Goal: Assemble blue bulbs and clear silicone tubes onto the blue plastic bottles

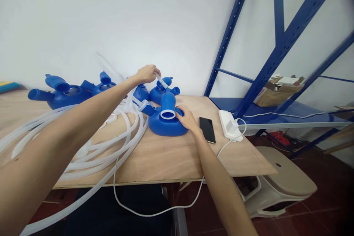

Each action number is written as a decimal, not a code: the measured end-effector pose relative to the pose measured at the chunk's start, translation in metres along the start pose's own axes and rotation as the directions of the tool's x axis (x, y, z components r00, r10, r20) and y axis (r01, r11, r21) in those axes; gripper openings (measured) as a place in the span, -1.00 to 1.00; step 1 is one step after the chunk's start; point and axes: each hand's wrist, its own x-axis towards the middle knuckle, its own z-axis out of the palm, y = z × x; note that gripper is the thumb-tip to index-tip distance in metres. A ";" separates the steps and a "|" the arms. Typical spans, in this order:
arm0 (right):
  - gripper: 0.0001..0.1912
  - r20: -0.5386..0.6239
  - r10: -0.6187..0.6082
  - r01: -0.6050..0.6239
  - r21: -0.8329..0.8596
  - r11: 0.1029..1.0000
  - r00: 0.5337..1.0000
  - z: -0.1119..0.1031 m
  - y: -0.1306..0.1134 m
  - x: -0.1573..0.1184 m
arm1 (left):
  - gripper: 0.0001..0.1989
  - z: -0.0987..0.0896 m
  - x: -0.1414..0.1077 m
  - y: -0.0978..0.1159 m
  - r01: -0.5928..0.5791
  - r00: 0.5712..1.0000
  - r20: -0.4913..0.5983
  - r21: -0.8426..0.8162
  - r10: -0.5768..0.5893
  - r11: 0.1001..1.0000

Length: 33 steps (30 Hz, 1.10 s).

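A blue plastic urinal bottle point(167, 129) rests on the wooden table with its wide round mouth facing me. My right hand point(188, 118) is closed around its right side, by the handle. Above the bottle's back, my left hand point(148, 73) pinches the end of a clear plastic tube point(159, 79). The tube's tip meets a small fitting at the top of the bottle; whether it is seated there I cannot tell. Several similar blue bottles point(68, 97) stand behind and to the left. Loops of whitish tubing point(121, 145) lie left of the bottle.
A phone point(207, 129) and a white power strip point(228, 123) with a plugged-in charger lie on the right of the table point(171, 158). A white cable point(155, 214) hangs past the front edge. Blue shelving point(229, 33) with a cardboard box point(278, 92) and a beige stool point(287, 173) stand right.
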 end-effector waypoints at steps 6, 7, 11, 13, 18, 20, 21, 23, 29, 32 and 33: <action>-0.55 0.054 -0.020 0.021 -0.019 1.000 0.998 -0.001 -0.008 -0.005 | -0.44 0.007 0.011 0.005 -0.088 0.990 0.114 0.004 0.087 0.996; -0.46 0.055 -0.038 0.040 -0.036 0.999 0.998 -0.001 -0.010 -0.007 | -0.43 0.008 0.013 0.005 -0.096 0.987 0.132 -0.001 0.095 0.995; 0.17 0.013 -0.134 0.134 -0.125 0.983 0.991 -0.003 -0.017 -0.011 | -0.43 0.014 0.014 0.001 -0.071 0.987 0.146 0.005 0.069 0.997; 0.32 -0.020 -0.163 0.159 -0.139 0.977 0.986 -0.001 -0.021 -0.011 | -0.44 0.015 0.012 -0.002 -0.045 0.990 0.134 0.012 0.043 0.999; 0.31 -0.095 -0.119 0.114 -0.063 0.992 0.988 0.011 -0.040 -0.006 | -0.46 0.012 0.007 -0.015 0.013 0.995 0.098 0.010 -0.014 1.000; 0.11 -0.090 -0.062 0.063 0.010 0.998 0.994 0.017 -0.047 -0.006 | -0.47 0.010 0.005 -0.019 0.022 0.996 0.092 -0.001 -0.022 1.000; -0.03 -0.083 -0.040 0.044 0.048 0.998 0.996 0.019 -0.049 -0.006 | -0.47 0.009 0.005 -0.021 0.023 0.996 0.090 -0.009 -0.022 1.000; -0.29 -0.072 -0.020 0.028 0.112 0.993 0.997 0.020 -0.052 -0.006 | -0.46 0.008 0.004 -0.023 0.021 0.996 0.086 -0.025 -0.019 0.999; -0.43 -0.080 0.038 -0.024 0.169 0.985 0.996 0.017 -0.048 -0.004 | -0.48 0.011 0.001 -0.028 0.004 0.991 0.133 -0.065 0.005 0.998; -0.42 -0.077 0.051 -0.033 0.218 0.975 0.996 0.016 -0.044 -0.002 | -0.54 0.010 -0.002 -0.036 0.043 0.990 0.137 -0.069 -0.034 0.997; -0.42 -0.078 0.055 -0.035 0.235 0.971 0.995 0.016 -0.043 -0.002 | -0.57 0.008 -0.004 -0.040 0.061 0.989 0.137 -0.070 -0.051 0.996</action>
